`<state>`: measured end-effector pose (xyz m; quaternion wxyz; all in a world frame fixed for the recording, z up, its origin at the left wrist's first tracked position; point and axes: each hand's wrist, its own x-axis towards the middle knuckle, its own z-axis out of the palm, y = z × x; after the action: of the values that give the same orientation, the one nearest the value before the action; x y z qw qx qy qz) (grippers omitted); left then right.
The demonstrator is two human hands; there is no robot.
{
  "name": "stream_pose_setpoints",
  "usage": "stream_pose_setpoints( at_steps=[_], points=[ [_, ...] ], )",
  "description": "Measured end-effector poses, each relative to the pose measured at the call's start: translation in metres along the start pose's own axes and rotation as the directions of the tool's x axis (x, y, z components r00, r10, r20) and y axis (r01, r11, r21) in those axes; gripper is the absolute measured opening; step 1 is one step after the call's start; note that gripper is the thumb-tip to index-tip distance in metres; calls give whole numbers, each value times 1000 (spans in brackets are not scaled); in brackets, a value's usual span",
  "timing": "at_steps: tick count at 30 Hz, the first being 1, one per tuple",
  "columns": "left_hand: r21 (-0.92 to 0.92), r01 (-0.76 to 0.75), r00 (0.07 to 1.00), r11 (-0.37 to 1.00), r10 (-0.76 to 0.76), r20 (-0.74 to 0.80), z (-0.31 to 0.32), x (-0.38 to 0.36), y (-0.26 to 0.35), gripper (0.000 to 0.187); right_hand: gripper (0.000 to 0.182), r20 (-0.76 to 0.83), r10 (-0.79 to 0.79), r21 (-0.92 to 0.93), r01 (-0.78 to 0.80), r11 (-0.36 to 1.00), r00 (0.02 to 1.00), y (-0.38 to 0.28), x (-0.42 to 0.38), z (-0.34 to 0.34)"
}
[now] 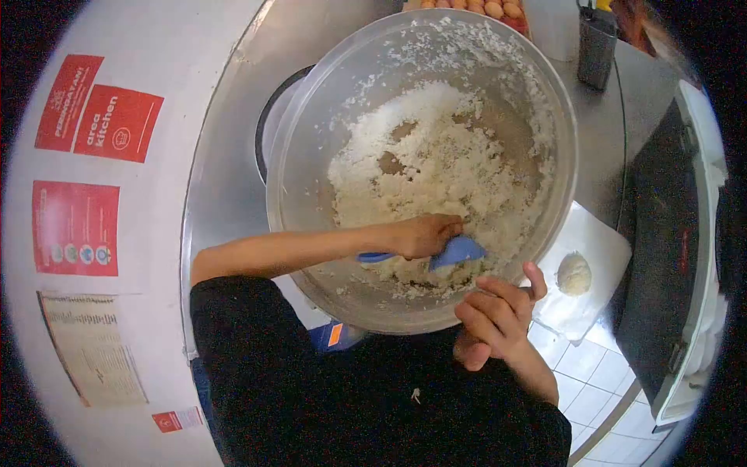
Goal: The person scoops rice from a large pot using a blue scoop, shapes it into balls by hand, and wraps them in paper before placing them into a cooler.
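A large round metal basin (311, 156) holds loose white cooked rice (459, 171), with grains stuck along its inner wall. My left hand (428, 236) reaches in from the left and is closed around a blue rice paddle (457, 253). The paddle's blade dips into the rice near the basin's near side, and the end of its handle shows left of the hand. My right hand (498, 315) is over the basin's near right rim, fingers apart and loosely bent, holding nothing. Right of it, a small mound of rice (574, 275) lies on a white sheet of paper (601, 245).
Brown eggs (494, 9) sit beyond the basin. A grey container (597, 50) stands at the far right. A large black box-like object (661, 249) is on the right. A steel counter (226, 171) runs along the left, beside a wall with red signs (119, 123).
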<state>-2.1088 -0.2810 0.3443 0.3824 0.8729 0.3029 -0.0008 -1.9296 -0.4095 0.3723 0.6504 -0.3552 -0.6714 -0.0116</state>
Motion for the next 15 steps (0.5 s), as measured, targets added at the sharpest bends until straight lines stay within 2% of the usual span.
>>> stream_pose_setpoints(
  at_steps=[1,3,4,6,7,8,9,11,12,14,15],
  points=[
    [-156,371,918,915,-336,211,-22,2,27,36,42,-31,6,-6,-6,1000,1000,1,1,1],
    [-212,695,693,687,-564,449,-50,-1,51,35,43,-61,5,-21,-6,1000,998,0,1,3],
    [-283,721,686,633,-595,419,-61,-2,54,32,43,-86,32,-24,-34,999,996,0,2,5],
    [-361,729,684,581,-614,392,-75,-6,48,30,43,-102,51,-37,-56,998,993,-2,2,4],
    [-305,448,888,841,-457,43,-81,-5,39,30,40,-83,70,-42,-74,996,994,-2,2,2],
    [-120,139,946,983,-168,-279,-87,-5,35,30,37,-65,88,-48,-91,995,994,-2,2,0],
    [-113,118,948,987,-146,-284,-96,-8,50,30,37,-70,72,-64,-76,995,995,-4,2,1],
    [-52,387,861,920,-381,-337,-112,-19,86,38,36,-142,117,-50,-125,991,983,-2,2,7],
    [-39,369,869,929,-359,-339,-117,-21,90,38,36,-156,103,-66,-115,991,982,-1,6,7],
    [-54,186,897,981,-192,-399,-121,-28,95,42,40,-149,119,-75,-131,989,982,-4,8,7],
    [-58,178,901,982,-186,-393,-121,-30,97,42,40,-147,120,-86,-134,987,982,-6,8,7]
  ],
)
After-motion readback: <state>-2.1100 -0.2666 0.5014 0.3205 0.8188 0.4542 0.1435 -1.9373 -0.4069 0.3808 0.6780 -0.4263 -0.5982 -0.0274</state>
